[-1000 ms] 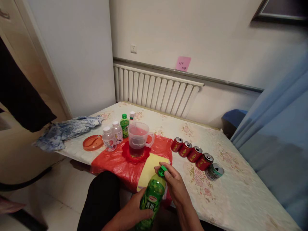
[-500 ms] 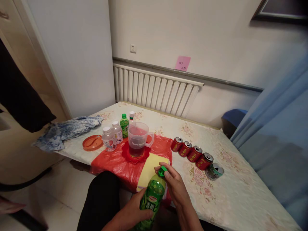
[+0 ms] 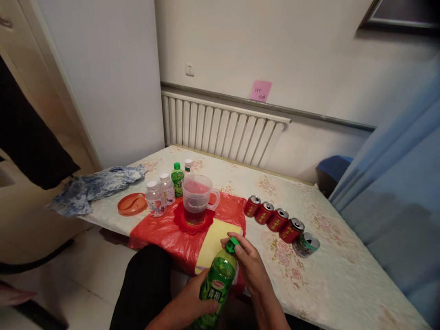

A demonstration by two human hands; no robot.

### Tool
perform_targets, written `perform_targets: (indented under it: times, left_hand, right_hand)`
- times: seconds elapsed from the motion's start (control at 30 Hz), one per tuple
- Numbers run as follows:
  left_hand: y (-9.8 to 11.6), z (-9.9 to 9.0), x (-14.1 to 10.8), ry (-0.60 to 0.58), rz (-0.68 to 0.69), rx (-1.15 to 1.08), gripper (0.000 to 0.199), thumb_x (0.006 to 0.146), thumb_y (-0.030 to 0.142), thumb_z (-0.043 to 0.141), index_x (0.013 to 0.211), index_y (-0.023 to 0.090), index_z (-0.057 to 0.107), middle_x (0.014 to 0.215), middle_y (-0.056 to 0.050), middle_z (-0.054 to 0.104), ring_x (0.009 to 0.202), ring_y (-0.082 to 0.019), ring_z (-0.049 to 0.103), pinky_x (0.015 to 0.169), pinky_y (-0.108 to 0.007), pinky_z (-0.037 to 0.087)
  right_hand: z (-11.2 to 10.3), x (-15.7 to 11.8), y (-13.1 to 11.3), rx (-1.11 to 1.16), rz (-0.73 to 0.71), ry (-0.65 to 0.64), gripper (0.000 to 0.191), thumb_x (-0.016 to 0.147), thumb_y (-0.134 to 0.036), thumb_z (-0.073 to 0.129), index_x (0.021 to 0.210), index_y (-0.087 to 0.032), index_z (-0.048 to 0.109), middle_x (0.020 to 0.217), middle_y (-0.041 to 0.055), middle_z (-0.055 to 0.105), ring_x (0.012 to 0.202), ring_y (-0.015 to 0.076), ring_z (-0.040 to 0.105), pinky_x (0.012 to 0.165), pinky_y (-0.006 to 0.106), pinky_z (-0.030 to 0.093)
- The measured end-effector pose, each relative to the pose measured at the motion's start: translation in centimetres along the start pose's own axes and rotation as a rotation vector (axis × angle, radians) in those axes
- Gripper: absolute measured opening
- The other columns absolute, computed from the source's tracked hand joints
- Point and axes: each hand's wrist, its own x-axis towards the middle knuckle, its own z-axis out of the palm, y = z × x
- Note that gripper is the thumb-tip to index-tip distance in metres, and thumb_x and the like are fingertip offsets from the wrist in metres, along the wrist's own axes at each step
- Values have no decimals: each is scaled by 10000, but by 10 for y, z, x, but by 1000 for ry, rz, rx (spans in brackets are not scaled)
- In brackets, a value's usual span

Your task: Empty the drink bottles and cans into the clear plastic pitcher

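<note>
A green-labelled drink bottle (image 3: 218,286) leans to the right in front of me, over the table's near edge. My left hand (image 3: 190,298) is wrapped round its lower body, thumb across the label. At the top, the fingers of my right hand (image 3: 248,259) close round the green cap (image 3: 233,244), which sits on the bottle's neck. Just beyond lies a yellow cloth (image 3: 218,238) on a red plastic bag (image 3: 165,240). A clear pitcher (image 3: 196,201) with dark liquid in its bottom stands on a red scalloped dish (image 3: 178,219).
Left of the pitcher stand two clear white-capped jars (image 3: 156,204), a smaller green bottle (image 3: 178,179) and a white-capped bottle (image 3: 188,169). An orange lid (image 3: 132,205) lies near a blue-patterned cloth (image 3: 106,183). Several red cans (image 3: 277,221) and a grey-green can (image 3: 305,245) line the right.
</note>
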Motion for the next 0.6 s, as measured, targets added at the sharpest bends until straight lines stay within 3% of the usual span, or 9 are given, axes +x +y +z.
perform_targets:
  times: [0.6]
  left_hand:
    - [1,1,-1,-8,16,-9,610,676,224,709,1259,161,539,1054,-36,650,970,-240,568,905,-358,436]
  right_hand:
    - [1,-1,0,-13,-3,0,456,772,-455,721,1145,-200,658,1048,106,726,1032,269,637,972,434,426]
